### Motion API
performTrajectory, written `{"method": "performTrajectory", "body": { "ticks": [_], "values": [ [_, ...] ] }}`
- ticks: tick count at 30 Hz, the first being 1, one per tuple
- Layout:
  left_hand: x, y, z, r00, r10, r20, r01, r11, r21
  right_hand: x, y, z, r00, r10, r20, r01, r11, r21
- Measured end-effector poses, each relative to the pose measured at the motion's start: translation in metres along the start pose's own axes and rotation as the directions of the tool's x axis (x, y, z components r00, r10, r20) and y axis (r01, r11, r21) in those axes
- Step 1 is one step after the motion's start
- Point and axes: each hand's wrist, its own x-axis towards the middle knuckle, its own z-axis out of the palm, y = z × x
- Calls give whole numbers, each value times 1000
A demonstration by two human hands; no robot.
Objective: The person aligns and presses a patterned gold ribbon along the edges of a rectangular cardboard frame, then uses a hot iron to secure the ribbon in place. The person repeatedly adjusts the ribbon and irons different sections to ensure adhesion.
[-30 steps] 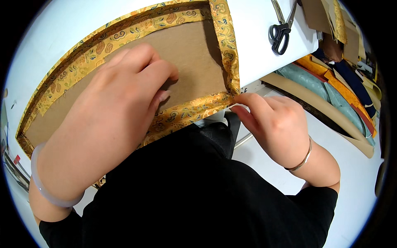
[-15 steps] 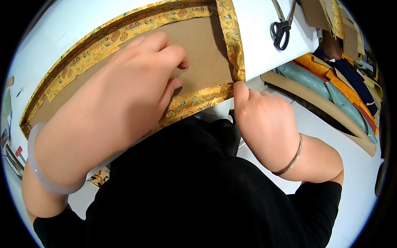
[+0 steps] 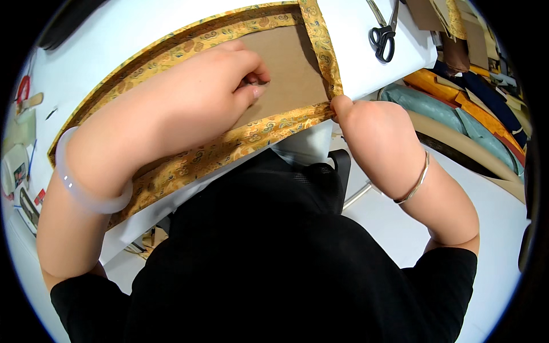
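Note:
A curved, shallow tray-like board with a plain brown inside (image 3: 289, 60) lies in front of me. Patterned yellow brocade fabric (image 3: 321, 43) wraps its raised rim and folds inward along the edges. My right hand (image 3: 374, 128) is closed at the near right corner, thumb and fingers pinching the brocade there. Over the board's middle hovers my left hand (image 3: 220, 86), its fingers curled and the thumb close to the index fingertip. Whatever lies between those fingertips is too small to make out. The left forearm hides part of the board's left side.
Black-handled scissors (image 3: 383, 40) lie partly spread on the white table (image 3: 360, 68) at the far right. Beyond the table's right edge are stacked fabric-covered pieces in teal (image 3: 452, 108), orange and navy. Small tools and a red-handled item (image 3: 24, 88) sit at the far left.
My left thumb and index finger have come closer together, and that hand has shifted slightly right. The board's left end has swung nearer to me. My right hand keeps its pinch at the corner.

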Motion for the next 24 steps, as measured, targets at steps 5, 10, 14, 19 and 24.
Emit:
{"method": "performTrajectory", "body": {
  "ticks": [5,10,14,19,24],
  "values": [
    [-26,8,-34,950,97,-296,-74,993,87,-5,10,19,997,62,-42,-58,994,90],
    [-54,-37,-71,938,50,-344,122,879,461,-19,9,40,938,128,-323,-33,958,284],
    [-47,-55,-76,964,-172,-202,244,874,420,-19,15,60,902,57,-429,19,985,171],
    [-52,-52,-90,990,12,-143,56,885,462,-12,20,62,919,-13,-395,41,997,62],
    [-97,12,-120,951,-2,-308,118,926,359,-3,41,50,810,-121,-573,67,991,-114]
  ]
}}
